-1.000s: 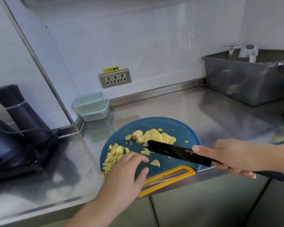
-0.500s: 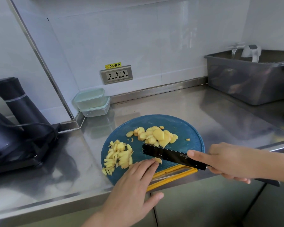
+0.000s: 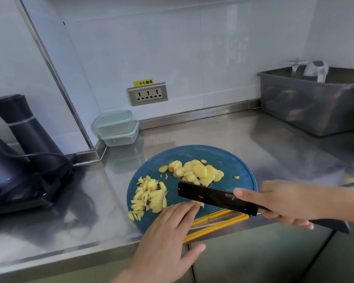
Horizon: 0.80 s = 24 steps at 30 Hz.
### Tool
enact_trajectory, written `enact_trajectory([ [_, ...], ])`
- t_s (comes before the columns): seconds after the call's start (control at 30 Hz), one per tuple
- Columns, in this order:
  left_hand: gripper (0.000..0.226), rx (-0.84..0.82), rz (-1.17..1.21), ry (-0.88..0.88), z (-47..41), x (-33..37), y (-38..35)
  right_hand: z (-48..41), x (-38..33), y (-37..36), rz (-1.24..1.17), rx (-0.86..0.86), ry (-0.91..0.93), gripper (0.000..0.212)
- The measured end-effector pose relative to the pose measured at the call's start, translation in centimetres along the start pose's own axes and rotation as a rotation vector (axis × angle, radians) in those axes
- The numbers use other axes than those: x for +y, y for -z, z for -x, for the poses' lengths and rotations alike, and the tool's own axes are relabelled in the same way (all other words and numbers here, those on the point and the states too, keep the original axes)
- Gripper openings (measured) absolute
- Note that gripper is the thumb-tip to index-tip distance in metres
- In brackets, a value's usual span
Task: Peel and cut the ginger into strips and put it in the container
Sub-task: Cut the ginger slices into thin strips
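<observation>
Far left sits a black appliance (image 3: 18,160). Just right of it, against the far wall, two plastic containers (image 3: 117,127) are stacked, well apart from the action. On the left side of the blue cutting board (image 3: 223,158) lies the heap of ginger strips (image 3: 149,195). Next comes the left hand (image 3: 168,227): fingers (image 3: 184,209) straight and flat, gripping nothing, tips pressing one ginger slice (image 3: 199,204) down near the board's near edge. That slice is the one that matters — it sits right at those fingertips, with the black knife (image 3: 213,198) just beyond it on the far side, blade running left to right across the board. Whether the edge touches the slice can't be told. Farther back lies the pile of uncut ginger slices (image 3: 196,172). Then the right hand (image 3: 284,203) — wrapped round the knife's handle, forefinger (image 3: 245,194) stretched along the blade. Far right, a grey tub (image 3: 307,107).
</observation>
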<state>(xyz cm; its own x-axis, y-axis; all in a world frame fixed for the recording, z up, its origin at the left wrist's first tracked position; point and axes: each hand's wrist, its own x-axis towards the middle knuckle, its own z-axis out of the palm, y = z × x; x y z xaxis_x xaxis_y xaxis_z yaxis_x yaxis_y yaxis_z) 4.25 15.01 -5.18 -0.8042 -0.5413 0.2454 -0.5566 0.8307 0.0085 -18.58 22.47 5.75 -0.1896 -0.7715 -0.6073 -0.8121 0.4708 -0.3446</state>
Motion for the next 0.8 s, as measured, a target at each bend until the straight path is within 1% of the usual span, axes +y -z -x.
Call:
enact_trajectory([
  [0.23,0.068,-0.003,-0.015,-0.006,0.0,-0.1,-0.1,-1.2,0.3,-0.2,0.172,0.108,0.049,0.072],
  [0.33,0.067,0.003,-0.024,-0.009,0.0,-0.2,-0.1,-1.5,0.2,-0.3,0.249,0.182,0.098,0.069],
  [0.4,0.067,-0.002,-0.032,-0.009,0.0,-0.2,-0.2,-1.4,0.2,-0.1,0.256,0.203,0.142,0.065],
  [0.53,0.068,-0.009,0.0,-0.025,-0.1,-0.5,-0.3,-1.8,0.4,0.3,0.248,0.225,0.211,0.069],
  [0.67,0.069,-0.018,0.023,-0.035,-0.3,-0.6,-0.5,-2.3,0.7,0.3,0.264,0.215,0.214,0.072],
  [0.8,0.07,-0.004,0.044,-0.049,-0.4,-0.8,-1.0,-2.9,0.3,-0.5,0.294,0.233,0.202,0.067],
])
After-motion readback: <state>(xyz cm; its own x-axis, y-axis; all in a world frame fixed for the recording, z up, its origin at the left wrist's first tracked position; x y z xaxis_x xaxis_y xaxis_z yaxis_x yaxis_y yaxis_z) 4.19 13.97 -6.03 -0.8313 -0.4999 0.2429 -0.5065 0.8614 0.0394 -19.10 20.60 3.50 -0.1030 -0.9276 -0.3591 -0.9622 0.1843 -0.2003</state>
